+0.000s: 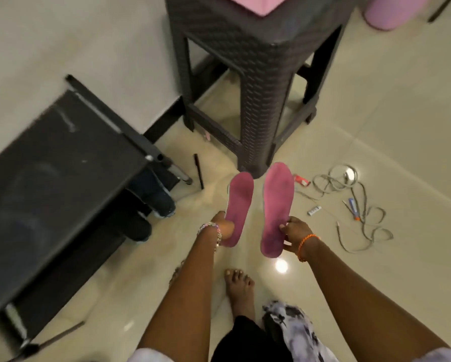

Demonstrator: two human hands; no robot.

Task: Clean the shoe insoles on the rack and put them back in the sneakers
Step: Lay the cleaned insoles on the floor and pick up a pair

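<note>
- Your left hand (223,227) grips the heel end of one pink insole (238,207), fingers curled under it, toe end pointing away from you.
- Your right hand (293,235) pinches the other pink insole (276,207) by its heel edge, thumb on top.
- Both insoles are up over the tiled floor (376,126), side by side and apart.
- The black rack (57,165) sits at the floor's left edge; the dark shoes (156,197) under it look like sneakers, too blurry to be sure.
- A loose cable (360,205) lies right of the insoles, in front of the wicker stool (258,61).

Glossy cream tiled floor (376,113), dark woven stool (258,74), tangled cable (363,205).
</note>
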